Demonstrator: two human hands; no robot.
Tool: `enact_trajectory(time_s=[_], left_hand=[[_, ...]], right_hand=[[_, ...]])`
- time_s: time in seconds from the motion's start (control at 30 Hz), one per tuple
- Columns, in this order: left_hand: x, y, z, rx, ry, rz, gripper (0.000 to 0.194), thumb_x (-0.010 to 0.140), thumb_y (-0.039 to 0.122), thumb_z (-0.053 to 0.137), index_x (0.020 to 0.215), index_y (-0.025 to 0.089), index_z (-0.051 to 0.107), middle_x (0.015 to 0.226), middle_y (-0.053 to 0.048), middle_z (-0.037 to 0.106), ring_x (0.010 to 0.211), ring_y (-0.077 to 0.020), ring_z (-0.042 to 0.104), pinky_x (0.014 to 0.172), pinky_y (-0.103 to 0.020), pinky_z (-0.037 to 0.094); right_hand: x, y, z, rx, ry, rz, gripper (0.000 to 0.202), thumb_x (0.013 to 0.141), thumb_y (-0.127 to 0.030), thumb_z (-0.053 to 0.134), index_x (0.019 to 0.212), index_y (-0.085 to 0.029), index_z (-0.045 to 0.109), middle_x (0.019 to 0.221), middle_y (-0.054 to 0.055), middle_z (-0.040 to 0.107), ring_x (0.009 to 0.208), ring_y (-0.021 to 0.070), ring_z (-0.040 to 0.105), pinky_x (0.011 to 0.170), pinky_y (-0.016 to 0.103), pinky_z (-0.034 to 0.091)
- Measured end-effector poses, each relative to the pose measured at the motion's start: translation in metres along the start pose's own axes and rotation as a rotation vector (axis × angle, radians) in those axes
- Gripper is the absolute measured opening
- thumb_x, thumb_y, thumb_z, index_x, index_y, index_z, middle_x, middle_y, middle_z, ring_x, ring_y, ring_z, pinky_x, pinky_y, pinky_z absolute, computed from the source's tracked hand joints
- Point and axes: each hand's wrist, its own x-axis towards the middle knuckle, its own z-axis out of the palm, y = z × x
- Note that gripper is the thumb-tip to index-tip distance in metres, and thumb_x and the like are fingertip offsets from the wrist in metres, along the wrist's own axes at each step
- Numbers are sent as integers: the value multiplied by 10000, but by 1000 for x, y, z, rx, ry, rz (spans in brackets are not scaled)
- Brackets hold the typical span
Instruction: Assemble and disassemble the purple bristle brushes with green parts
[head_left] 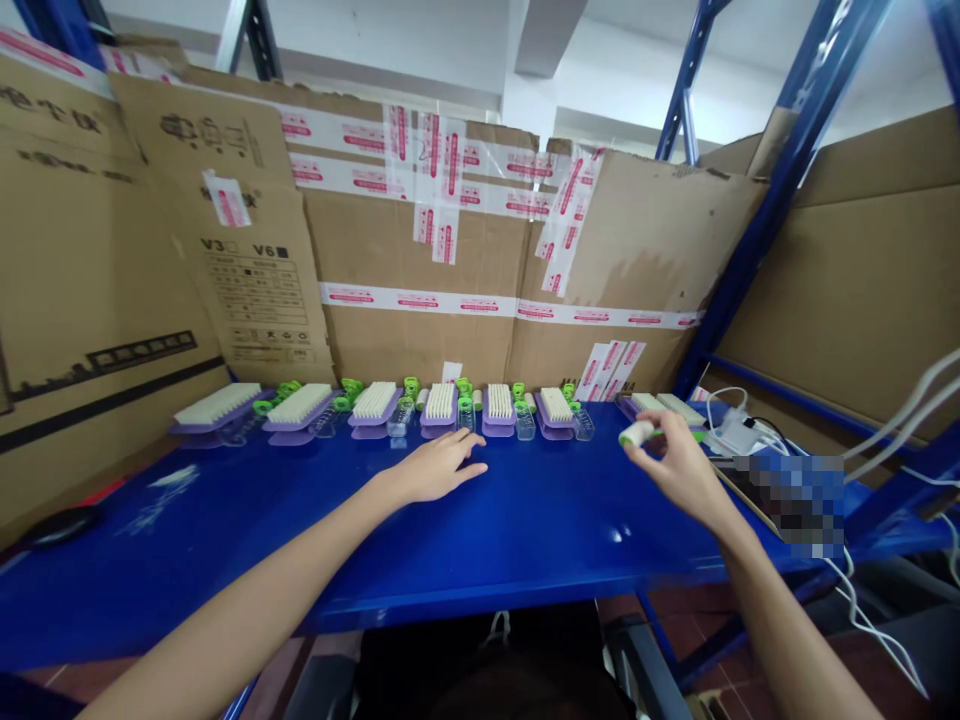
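My right hand [679,462] pinches a small white roll with a green end [636,435] just above the blue table [517,530]. My left hand [439,465] is held low over the table, fingers stretched forward and apart with nothing in them. It is nearest to a purple brush with cream bristles [439,402]. Several such brushes stand in a row along the back, among them one at the far left [221,407] and one toward the right [555,408]. Beside them are bright green pieces [411,388] and small clear plastic parts [526,421]. More brushes [679,408] sit partly behind my right hand.
Taped cardboard [420,250] walls the back, with a blue metal post [739,265] at right. A blurred-out flat object [795,505], a white plug [741,432] and white cables [877,625] are on the right. A black round object [61,525] lies at left.
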Motion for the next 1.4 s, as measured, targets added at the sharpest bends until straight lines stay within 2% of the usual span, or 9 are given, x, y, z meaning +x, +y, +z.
enact_trajectory(time_s=[0.13, 0.2, 0.33, 0.4, 0.5, 0.63, 0.93, 1.23, 1.4], left_hand=[[1, -1, 0, -7, -11, -8, 559, 1118, 633, 483, 1474, 232, 640, 1252, -118, 707, 1179, -334, 716, 1002, -461, 564], [1, -2, 1, -5, -14, -7, 544, 1120, 622, 484, 1465, 232, 644, 1218, -112, 710, 1181, -333, 717, 1013, -461, 564], [1, -5, 1, -11, -10, -18, 524, 1123, 611, 484, 1444, 237, 661, 1242, -116, 699, 1179, -330, 731, 1034, -472, 571], [0, -6, 1, -15, -13, -24, 521, 1124, 611, 487, 1440, 239, 668, 1271, -121, 692, 1181, -331, 737, 1035, -480, 576], [0, -7, 2, -10, -23, -26, 517, 1127, 601, 489, 1440, 231, 669, 1289, -128, 688, 1194, -339, 738, 1044, -499, 579], [0, -9, 3, -5, -9, 9, 526, 1136, 623, 475, 1444, 243, 668, 1323, -131, 689, 1208, -332, 732, 1040, -487, 583], [0, -10, 4, -10, -27, -4, 514, 1133, 596, 496, 1451, 229, 665, 1353, -143, 673, 1219, -344, 734, 1043, -501, 585], [1, -14, 5, -12, -10, 11, 524, 1130, 625, 494, 1432, 239, 678, 1324, -131, 685, 1200, -329, 741, 1015, -474, 594], [1, -15, 7, -10, -3, 13, 532, 1126, 625, 494, 1435, 233, 679, 1309, -134, 693, 1184, -337, 746, 1018, -490, 594]], right_hand=[[91, 26, 11, 332, 59, 102, 558, 807, -518, 895, 1257, -266, 683, 1192, 97, 722, 914, 280, 764, 884, 491, 689], [127, 41, 26, 613, -3, 225, 563, 766, -443, 911, 1246, -270, 673, 1057, 58, 740, 912, 281, 800, 845, 460, 707], [160, 61, 67, 677, 18, 260, 448, 786, -371, 822, 1199, -273, 678, 964, 41, 764, 930, 264, 813, 869, 438, 709], [157, 68, 87, 608, 83, 244, 477, 808, -387, 751, 1265, -268, 682, 1013, 44, 737, 930, 259, 787, 900, 464, 702], [142, 77, 112, 444, 169, 193, 633, 759, -340, 742, 1384, -248, 699, 1306, 112, 660, 972, 262, 721, 1046, 533, 650], [127, 87, 131, 262, 144, 118, 700, 750, -309, 740, 1445, -227, 715, 1482, 158, 533, 1042, 288, 693, 1164, 533, 572], [125, 117, 146, 102, 24, 93, 711, 773, -320, 730, 1451, -209, 544, 1396, 176, 691, 1048, 330, 758, 1052, 518, 623], [126, 143, 155, 198, -36, 207, 443, 753, -323, 760, 1164, -251, 609, 1224, 120, 827, 852, 265, 814, 761, 374, 662], [126, 148, 159, 234, -71, 217, 421, 736, -289, 791, 1133, -249, 658, 1131, 75, 843, 829, 239, 810, 741, 343, 653]])
